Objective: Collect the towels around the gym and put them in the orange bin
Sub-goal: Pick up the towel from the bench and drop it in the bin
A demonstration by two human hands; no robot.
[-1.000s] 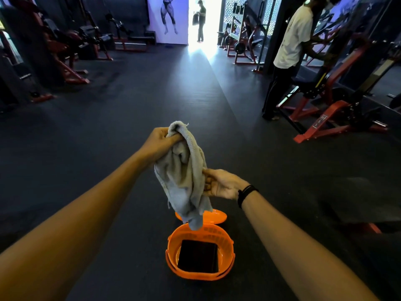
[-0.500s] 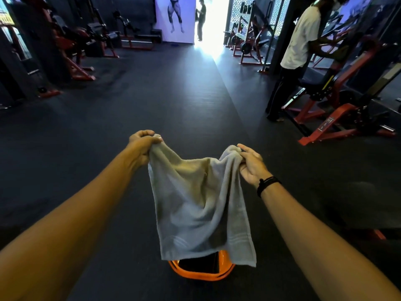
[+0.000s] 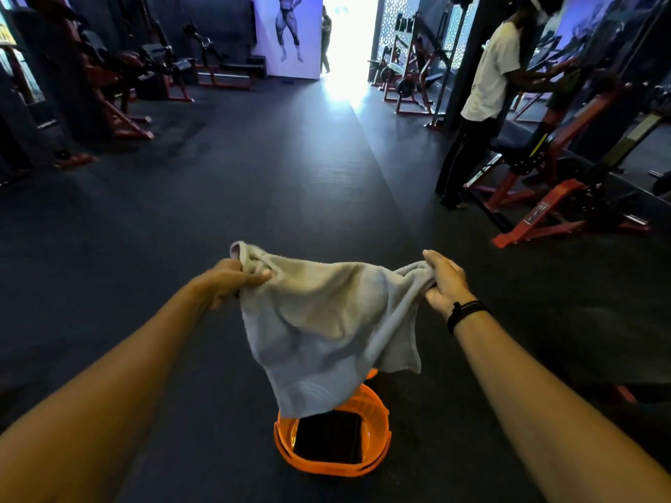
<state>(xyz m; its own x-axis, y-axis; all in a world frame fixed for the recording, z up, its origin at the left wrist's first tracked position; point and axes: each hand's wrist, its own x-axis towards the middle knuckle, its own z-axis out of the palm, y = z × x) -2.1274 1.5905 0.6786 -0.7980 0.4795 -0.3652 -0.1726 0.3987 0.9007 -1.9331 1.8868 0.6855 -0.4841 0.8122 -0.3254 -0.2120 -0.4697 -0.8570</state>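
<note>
Two hands hold one grey towel point(image 3: 326, 321) spread out above the orange bin point(image 3: 332, 451): one upper corner is gripped by the curled fingers of the left hand point(image 3: 232, 281), the other is pinched in the closed fingers of the right hand point(image 3: 444, 285). The towel's lower edge is hung over the far rim of the bin, which is set on the dark floor point(image 3: 254, 176), though whether cloth and rim touch cannot be told. Something dark and flat, perhaps a folded towel, is seen inside the bin.
</note>
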